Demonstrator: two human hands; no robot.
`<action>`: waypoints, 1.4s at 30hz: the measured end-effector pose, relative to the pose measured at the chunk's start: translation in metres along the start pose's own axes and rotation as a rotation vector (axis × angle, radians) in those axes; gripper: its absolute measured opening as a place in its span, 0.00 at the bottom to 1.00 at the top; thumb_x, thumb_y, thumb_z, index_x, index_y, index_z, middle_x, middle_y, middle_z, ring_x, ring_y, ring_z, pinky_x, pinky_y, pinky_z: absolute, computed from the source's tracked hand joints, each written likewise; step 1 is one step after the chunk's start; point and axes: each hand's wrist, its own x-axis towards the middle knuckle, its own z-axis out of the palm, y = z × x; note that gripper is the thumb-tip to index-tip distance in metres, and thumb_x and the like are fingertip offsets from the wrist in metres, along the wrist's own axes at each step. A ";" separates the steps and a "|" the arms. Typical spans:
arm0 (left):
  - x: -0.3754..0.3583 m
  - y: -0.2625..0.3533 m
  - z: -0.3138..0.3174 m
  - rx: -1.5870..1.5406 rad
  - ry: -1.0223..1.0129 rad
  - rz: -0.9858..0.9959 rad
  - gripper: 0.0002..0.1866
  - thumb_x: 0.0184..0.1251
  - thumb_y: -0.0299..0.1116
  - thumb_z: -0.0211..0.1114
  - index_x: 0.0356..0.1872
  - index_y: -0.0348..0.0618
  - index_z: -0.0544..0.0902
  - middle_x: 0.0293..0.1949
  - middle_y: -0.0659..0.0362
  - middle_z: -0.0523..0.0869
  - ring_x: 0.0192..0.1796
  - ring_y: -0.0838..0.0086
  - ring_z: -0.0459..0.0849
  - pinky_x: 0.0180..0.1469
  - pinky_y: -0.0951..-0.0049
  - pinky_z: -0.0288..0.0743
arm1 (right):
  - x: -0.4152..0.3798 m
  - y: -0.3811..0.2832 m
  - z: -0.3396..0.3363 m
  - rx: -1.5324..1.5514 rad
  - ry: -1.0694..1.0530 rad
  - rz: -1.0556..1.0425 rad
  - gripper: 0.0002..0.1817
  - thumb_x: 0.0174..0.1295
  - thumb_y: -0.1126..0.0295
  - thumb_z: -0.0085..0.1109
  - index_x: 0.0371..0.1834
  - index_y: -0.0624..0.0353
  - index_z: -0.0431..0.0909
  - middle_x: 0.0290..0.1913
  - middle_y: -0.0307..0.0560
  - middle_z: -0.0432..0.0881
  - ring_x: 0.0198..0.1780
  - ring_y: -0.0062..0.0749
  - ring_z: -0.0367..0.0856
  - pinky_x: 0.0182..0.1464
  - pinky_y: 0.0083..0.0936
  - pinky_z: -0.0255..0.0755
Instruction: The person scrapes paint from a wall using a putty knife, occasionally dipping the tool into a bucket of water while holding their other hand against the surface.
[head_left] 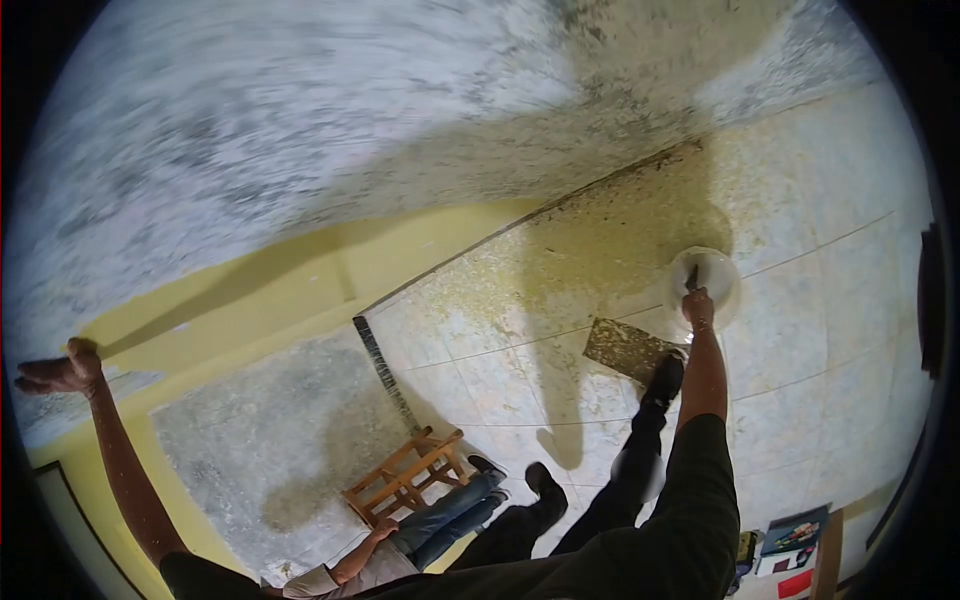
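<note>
a: status of both hands?

b: i read the right hand (pixel 698 305) at 3 o'clock, closed on a trowel (pixel 692 278) whose blade sits in the bowl (pixel 722 272). the left hand (pixel 58 373) is at 9 o'clock, fingers loosely apart, resting against the wall (pixel 260 120), holding nothing.

a: failure modes?

b: judgement only. cause: the person seems to stand high, leaning out on one arm. effect: a slip or overreach. cause: a loaded blade tipped outside the bowl. effect: plaster could drop on the tiles (pixel 500 340) or on the seated person (pixel 400 540) at 6 o'clock.

a: inventory?

b: one trowel, one bowl, one flat board (pixel 625 347) by the foot, one wooden stool (pixel 405 475), two hands, one other person.
</note>
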 end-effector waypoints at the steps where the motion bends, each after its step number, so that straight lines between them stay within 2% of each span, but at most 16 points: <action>1: -0.001 -0.005 0.001 0.054 0.008 0.117 0.49 0.75 0.63 0.46 0.71 0.19 0.50 0.68 0.31 0.59 0.67 0.28 0.58 0.63 0.29 0.55 | 0.009 0.001 0.005 0.003 -0.018 0.054 0.21 0.63 0.63 0.48 0.53 0.66 0.75 0.49 0.68 0.84 0.54 0.64 0.81 0.57 0.52 0.74; 3: -0.018 -0.026 0.006 0.132 -0.039 0.173 0.46 0.74 0.62 0.49 0.71 0.23 0.52 0.68 0.31 0.58 0.67 0.27 0.58 0.63 0.28 0.54 | 0.015 0.014 0.015 -0.145 -0.033 -0.207 0.20 0.61 0.66 0.49 0.54 0.64 0.77 0.49 0.62 0.85 0.53 0.62 0.82 0.58 0.50 0.74; 4: -0.013 -0.012 0.003 0.000 0.008 -0.061 0.42 0.72 0.60 0.53 0.70 0.30 0.60 0.64 0.31 0.64 0.66 0.30 0.61 0.62 0.30 0.57 | 0.035 0.041 0.046 -0.075 0.093 -0.258 0.17 0.61 0.67 0.50 0.50 0.62 0.79 0.47 0.59 0.85 0.51 0.59 0.83 0.56 0.48 0.76; 5: 0.001 0.001 0.003 0.006 0.016 -0.043 0.42 0.72 0.60 0.53 0.70 0.30 0.60 0.64 0.31 0.64 0.66 0.30 0.61 0.62 0.30 0.57 | 0.056 0.063 0.079 -0.005 0.225 -0.304 0.15 0.60 0.68 0.51 0.47 0.60 0.81 0.46 0.56 0.86 0.49 0.55 0.85 0.54 0.47 0.77; 9: -0.037 -0.058 0.018 0.113 0.012 0.088 0.41 0.71 0.61 0.54 0.69 0.32 0.63 0.63 0.31 0.66 0.66 0.32 0.62 0.63 0.31 0.57 | 0.042 0.042 0.046 -0.400 0.110 -0.248 0.14 0.62 0.67 0.53 0.48 0.58 0.82 0.48 0.54 0.85 0.52 0.52 0.83 0.56 0.45 0.76; 13: -0.104 -0.152 0.044 0.184 -0.025 0.181 0.40 0.70 0.61 0.55 0.67 0.34 0.67 0.62 0.32 0.68 0.66 0.34 0.64 0.64 0.32 0.57 | 0.029 0.045 0.044 -0.375 0.239 -0.174 0.25 0.60 0.71 0.59 0.62 0.59 0.71 0.48 0.58 0.83 0.45 0.49 0.87 0.45 0.41 0.83; 14: -0.109 -0.152 0.047 0.206 -0.032 0.193 0.40 0.70 0.62 0.55 0.67 0.34 0.68 0.62 0.32 0.68 0.66 0.34 0.64 0.64 0.32 0.57 | 0.027 0.047 0.043 -0.431 0.199 -0.184 0.34 0.60 0.73 0.59 0.71 0.59 0.61 0.50 0.60 0.81 0.43 0.49 0.87 0.43 0.39 0.84; 17: -0.106 -0.119 0.026 0.255 -0.059 0.187 0.39 0.69 0.62 0.56 0.66 0.35 0.70 0.62 0.32 0.69 0.66 0.35 0.65 0.65 0.33 0.56 | -0.005 0.055 0.025 -0.490 0.235 -0.190 0.36 0.60 0.72 0.59 0.73 0.60 0.59 0.49 0.60 0.81 0.41 0.48 0.87 0.41 0.38 0.85; 23: 0.034 0.058 -0.017 0.001 -0.145 -0.255 0.37 0.71 0.58 0.58 0.65 0.34 0.72 0.63 0.38 0.72 0.66 0.50 0.68 0.65 0.50 0.61 | -0.094 0.039 -0.042 -0.689 0.271 -0.189 0.35 0.67 0.72 0.52 0.78 0.51 0.53 0.44 0.55 0.81 0.37 0.42 0.88 0.38 0.35 0.84; 28: -0.009 0.044 0.002 -0.208 -0.135 -0.647 0.35 0.72 0.55 0.60 0.64 0.33 0.74 0.64 0.44 0.74 0.67 0.62 0.71 0.65 0.65 0.65 | -0.109 0.057 -0.044 -0.767 0.087 -0.280 0.34 0.60 0.71 0.57 0.74 0.44 0.64 0.42 0.54 0.83 0.43 0.47 0.85 0.46 0.43 0.80; 31: -0.068 0.033 0.025 -0.358 -0.073 -0.843 0.33 0.72 0.54 0.61 0.64 0.32 0.75 0.65 0.47 0.76 0.67 0.69 0.73 0.65 0.74 0.68 | -0.159 -0.010 -0.062 -0.600 0.075 -0.348 0.32 0.58 0.70 0.59 0.70 0.46 0.68 0.40 0.56 0.84 0.43 0.55 0.83 0.48 0.47 0.78; 33: -0.060 0.066 0.029 -0.269 0.084 -0.826 0.45 0.54 0.72 0.64 0.67 0.53 0.75 0.63 0.39 0.73 0.66 0.45 0.68 0.59 0.39 0.61 | -0.195 -0.064 -0.067 -0.318 0.208 -0.530 0.33 0.57 0.72 0.60 0.69 0.46 0.69 0.41 0.59 0.83 0.43 0.58 0.83 0.47 0.49 0.77; 35: -0.045 0.112 0.015 -0.133 0.199 -0.728 0.50 0.45 0.77 0.66 0.70 0.61 0.73 0.64 0.41 0.72 0.65 0.46 0.68 0.54 0.41 0.65 | -0.231 -0.136 -0.073 -0.130 0.334 -0.625 0.37 0.57 0.75 0.59 0.73 0.43 0.66 0.42 0.62 0.81 0.43 0.58 0.82 0.44 0.47 0.77; 37: -0.047 0.168 0.014 -0.133 0.216 -0.847 0.53 0.43 0.80 0.65 0.70 0.60 0.73 0.66 0.41 0.70 0.65 0.45 0.69 0.55 0.39 0.62 | -0.248 -0.197 -0.072 0.114 0.514 -0.892 0.37 0.59 0.77 0.57 0.75 0.44 0.64 0.41 0.61 0.80 0.42 0.58 0.81 0.43 0.47 0.75; 38: -0.051 0.198 0.014 -0.206 0.189 -0.919 0.55 0.44 0.81 0.63 0.72 0.61 0.70 0.73 0.39 0.59 0.71 0.39 0.59 0.60 0.30 0.56 | -0.255 -0.225 -0.073 0.197 0.495 -0.846 0.35 0.60 0.76 0.58 0.75 0.47 0.65 0.37 0.57 0.79 0.39 0.53 0.80 0.41 0.43 0.74; 42: -0.081 0.323 0.007 -0.289 -0.001 -1.087 0.57 0.45 0.82 0.61 0.76 0.62 0.63 0.78 0.38 0.44 0.78 0.37 0.42 0.63 0.19 0.43 | -0.234 -0.298 -0.055 0.476 0.639 -1.086 0.29 0.67 0.71 0.58 0.73 0.56 0.67 0.32 0.50 0.74 0.31 0.40 0.72 0.36 0.37 0.71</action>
